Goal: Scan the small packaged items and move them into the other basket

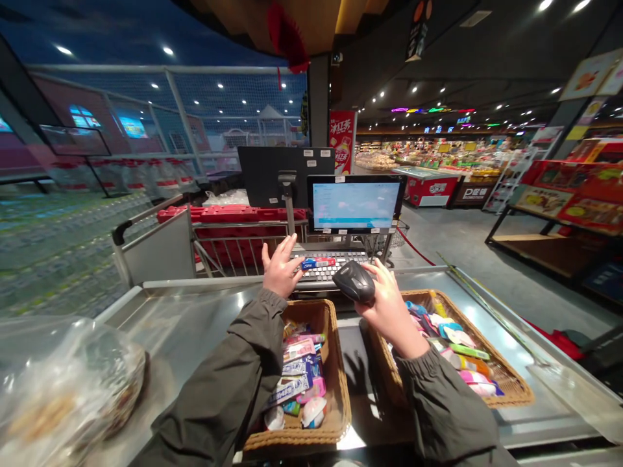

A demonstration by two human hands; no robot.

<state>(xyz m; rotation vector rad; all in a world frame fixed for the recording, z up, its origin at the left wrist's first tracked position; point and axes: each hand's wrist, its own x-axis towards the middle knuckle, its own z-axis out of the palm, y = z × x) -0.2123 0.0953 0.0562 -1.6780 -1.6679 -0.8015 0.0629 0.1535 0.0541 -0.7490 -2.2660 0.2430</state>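
My left hand (280,267) grips one end of a small blue-and-red stick-shaped packet (317,263), possibly candy, in front of the keyboard (354,258). Its thumb is against the packet, and other fingers point upward. In my right hand (387,305) is a black barcode scanner (354,281), its head close to the packet's right side and angled to the left. My fingers wrap the scanner's grip, which is mostly hidden. Below my left forearm a wicker basket (343,389) holds wrapped sweets. A second wicker basket (523,389) with colourful small goods is partly covered by my right forearm.
A lit monitor (355,206) stands behind the keyboard, with a dark second screen (267,172) facing away. Clear plastic bags (63,383) lie on the metal counter (195,324) at left. Beyond are a cart (233,246) and a goods shelf (564,201).
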